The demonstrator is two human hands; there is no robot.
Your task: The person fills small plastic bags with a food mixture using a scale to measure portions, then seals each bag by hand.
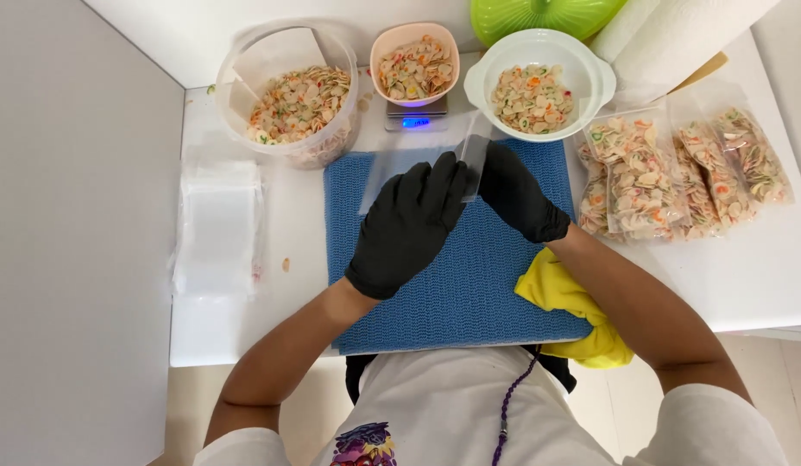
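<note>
Both my hands wear black gloves and meet over a blue mat (452,285). My left hand (409,226) and my right hand (520,197) together hold an empty clear plastic bag (400,166) by its edge, near the mat's far side. Just beyond the bag, a pink bowl (415,65) of colourful shell-shaped crackers sits on a small digital scale (415,121). A white bowl (539,86) of the same crackers stands to its right.
A large clear tub (290,99) of crackers stands at the back left. A stack of empty clear bags (217,229) lies at the left. Several filled bags (685,173) lie at the right. A yellow cloth (573,302) sits under my right forearm. A green lid (539,15) and paper roll (677,34) sit behind.
</note>
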